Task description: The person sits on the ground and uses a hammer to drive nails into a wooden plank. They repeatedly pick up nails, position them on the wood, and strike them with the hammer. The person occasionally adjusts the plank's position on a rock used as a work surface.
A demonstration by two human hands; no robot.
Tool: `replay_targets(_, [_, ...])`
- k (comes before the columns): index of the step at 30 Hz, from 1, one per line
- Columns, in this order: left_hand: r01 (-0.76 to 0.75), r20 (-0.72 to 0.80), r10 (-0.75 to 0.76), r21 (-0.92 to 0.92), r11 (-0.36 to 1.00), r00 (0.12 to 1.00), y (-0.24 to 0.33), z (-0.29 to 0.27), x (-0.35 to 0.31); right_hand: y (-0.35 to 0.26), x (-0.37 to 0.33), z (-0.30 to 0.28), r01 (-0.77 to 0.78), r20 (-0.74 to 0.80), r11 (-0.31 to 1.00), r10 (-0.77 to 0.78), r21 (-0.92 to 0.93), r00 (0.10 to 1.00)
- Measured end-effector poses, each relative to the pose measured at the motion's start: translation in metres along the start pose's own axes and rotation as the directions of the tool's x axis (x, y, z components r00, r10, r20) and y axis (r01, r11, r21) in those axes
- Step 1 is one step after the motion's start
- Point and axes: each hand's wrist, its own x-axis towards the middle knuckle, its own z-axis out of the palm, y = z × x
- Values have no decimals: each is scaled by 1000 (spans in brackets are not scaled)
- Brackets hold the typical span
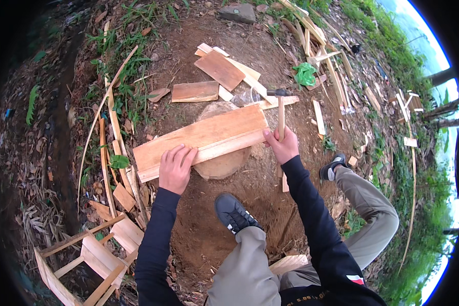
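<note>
Two wooden pieces, a wide board (pixel 204 131) and a narrow strip (pixel 234 145) along its near edge, lie across a round tree stump (pixel 224 167). My left hand (pixel 176 167) grips their near edge toward the left end, fingers bent over the top. At the right end, my right hand (pixel 283 145) is closed around the wooden handle of a hammer (pixel 281 117). The hammer stands handle-down, its dark head pointing away from me. My right thumb is close to the board's corner; whether it touches, I cannot tell.
Beyond the stump lie short planks (pixel 220 70) and a clear plastic bag (pixel 245 97). A green plastic bag (pixel 305 74) sits near piled wood strips (pixel 336 76). At lower left stands a wooden frame (pixel 94 257). My shoe (pixel 234 211) is near the stump.
</note>
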Motion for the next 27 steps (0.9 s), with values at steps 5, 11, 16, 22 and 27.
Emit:
replay_targets(5, [30,-9,-31,-30,999,999,1,-7,-3,-26,-14,0,10,-11,996,-11,-85,1000])
replay_targets(11, [184,120,-167,-150,971,979,56,-17,37,5,-3,-9,101,-80,956,-127,-276,989])
replay_targets(16, [49,-13,-54,-264,963,998,90,36,82,-11,-14,-13,26,-170,957,-78,-288,982])
replay_targets(22, [92,-106,-117,-217,972,987,89,61,79,-12,-56,-55,-19,-80,985,6,-170,997])
replay_targets(27, [161,-199,-208,-228,960,958,84,49,74,-14,-72,-50,-85,-70,991,78,-105,994])
